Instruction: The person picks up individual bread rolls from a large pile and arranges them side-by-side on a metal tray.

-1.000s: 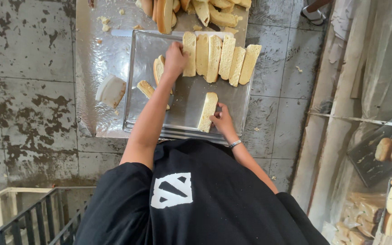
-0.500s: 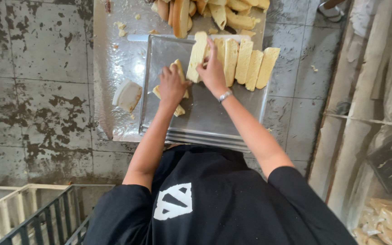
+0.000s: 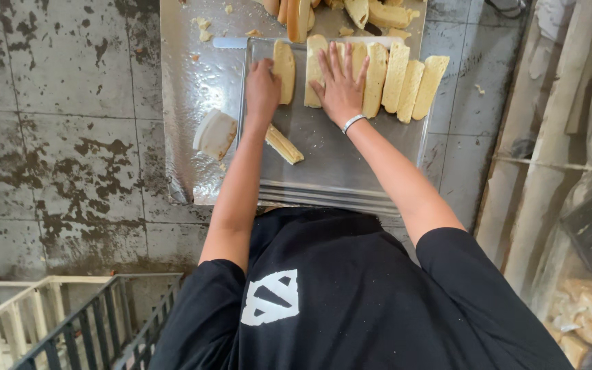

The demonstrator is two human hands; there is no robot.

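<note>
Head view, looking straight down. Row of pale bread slices (image 3: pixel 378 79) standing side by side along the far edge of a metal tray (image 3: pixel 337 164), upper middle of the frame. Right hand (image 3: pixel 340 82) laid flat on the row's left part, fingers spread wide and pointing toward the top of the frame, palm pressing on the slices, nothing gripped; a thin bracelet at the wrist. Left hand (image 3: pixel 263 85) just left of it, loosely curled, knuckles up, touching the separate slice (image 3: pixel 284 70) at the row's left end; exact grip hidden beneath the hand, so cannot tell whether pinching or merely resting against it. One loose slice (image 3: pixel 284 144) lying flat and diagonal on the tray, just beside the left forearm, apart from the row.

Tray resting on a shiny metal desk (image 3: pixel 186 89), crumbs scattered over the upper left of that surface. White-handled scraper (image 3: pixel 215 133) lying on the desk just left of the tray. Heap of more bread pieces (image 3: pixel 351 12) at the top edge, beyond the tray. Stained tiled floor (image 3: pixel 56 137) filling the left side. Crates (image 3: pixel 56 322) in the lower left corner. Wooden racks with more bread (image 3: pixel 584 240) along the right edge. Black T-shirt (image 3: pixel 351 294) with a white emblem filling the bottom centre.
</note>
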